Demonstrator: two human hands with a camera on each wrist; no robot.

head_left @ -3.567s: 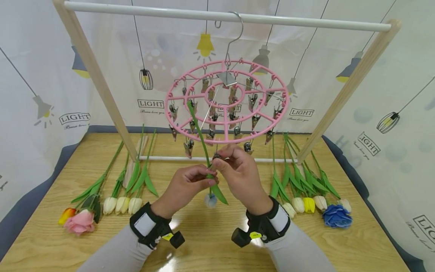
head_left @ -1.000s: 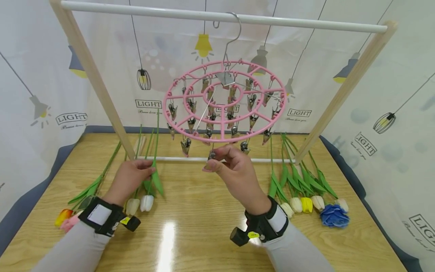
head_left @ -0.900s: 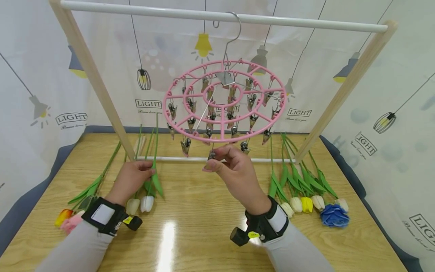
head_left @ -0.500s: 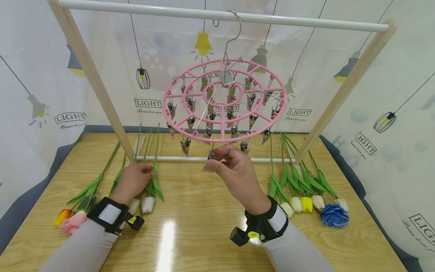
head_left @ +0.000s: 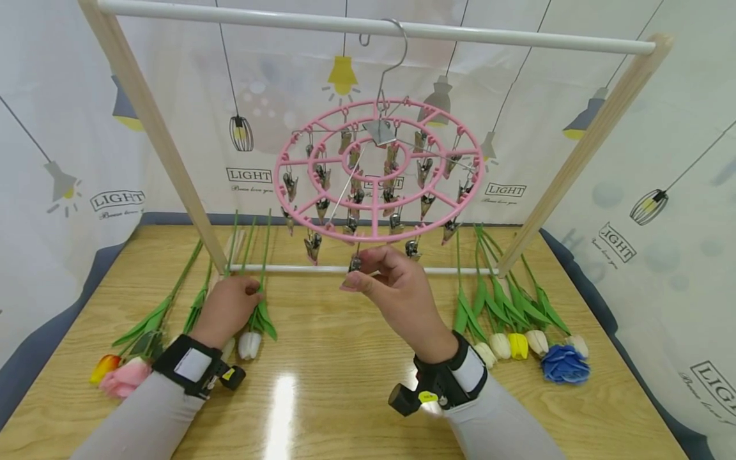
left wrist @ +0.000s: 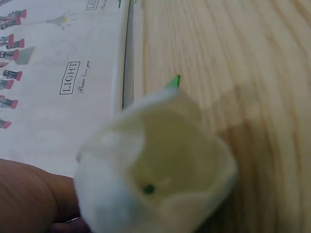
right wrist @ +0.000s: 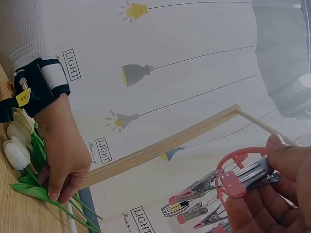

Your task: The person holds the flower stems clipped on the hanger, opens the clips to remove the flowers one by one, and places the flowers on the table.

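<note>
At the left, my left hand (head_left: 229, 310) reaches down over the tulips. In the right wrist view its thumb and fingertips pinch a white tulip (head_left: 250, 345) by its green leaf (right wrist: 30, 191) and stem. The left wrist view shows a pale tulip blossom (left wrist: 155, 165) close up and blurred. My right hand (head_left: 399, 294) is raised at the centre, just under the pink round clip hanger (head_left: 375, 237). Its thumb and fingers hold one metal clip (right wrist: 252, 175) with pink tips, which hangs from the ring. Nothing shows in that clip's jaws.
The hanger hooks over the white top bar (head_left: 517, 35) of a wooden stand. Several more clips (head_left: 313, 246) dangle from it. A pink rose (head_left: 124, 377) and an orange tulip (head_left: 105, 368) lie far left. White tulips, a yellow tulip (head_left: 519, 346) and a blue rose (head_left: 565, 365) lie right.
My left hand has carried the pale tulip from the centre to the left and lowered it beside the others, then shifted slightly right. My right hand still holds the clip.
</note>
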